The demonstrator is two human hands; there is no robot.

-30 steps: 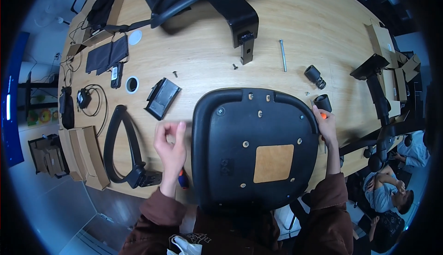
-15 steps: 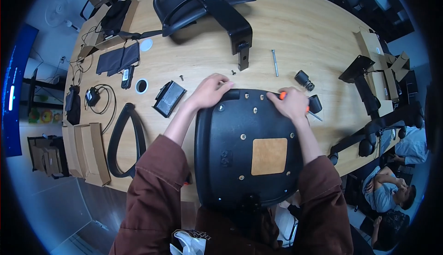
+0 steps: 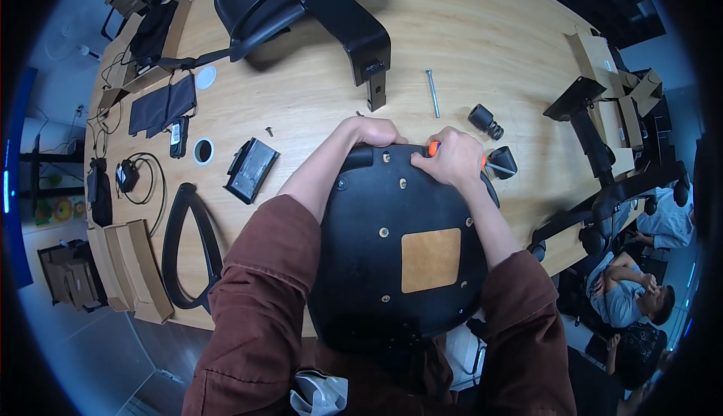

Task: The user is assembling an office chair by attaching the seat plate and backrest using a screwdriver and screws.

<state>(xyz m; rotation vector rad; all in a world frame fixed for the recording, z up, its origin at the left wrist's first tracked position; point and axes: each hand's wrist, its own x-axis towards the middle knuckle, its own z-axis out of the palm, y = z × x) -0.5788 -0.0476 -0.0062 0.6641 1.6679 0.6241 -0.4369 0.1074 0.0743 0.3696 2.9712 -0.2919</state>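
Observation:
A black chair seat (image 3: 354, 258) lies underside up in front of me, its near end overhanging the table edge by my body. Its underside carries several brass-coloured threaded inserts and a tan square patch (image 3: 431, 260). My left hand (image 3: 376, 131) is closed over the far edge, its fingertips hidden behind the rim. At the far right corner my right hand (image 3: 458, 158) grips a screwdriver (image 3: 434, 148) with an orange and black handle, while also resting on the seat. The screwdriver's metal shaft points right, away from the seat.
Beyond the seat lies a chair backrest (image 3: 301, 9) with its bracket. A long bolt (image 3: 432, 93), black cylinder parts (image 3: 486, 120) and a wheeled chair base (image 3: 599, 205) are rightward. Leftward are a black box-shaped part (image 3: 252, 169), an armrest (image 3: 169, 246) and cardboard (image 3: 135, 265). People sit at the right.
My left hand has slid right along the seat's far edge, closer to my right hand. The view has shifted, so the table things appear farther left. The right hand still holds the screwdriver.

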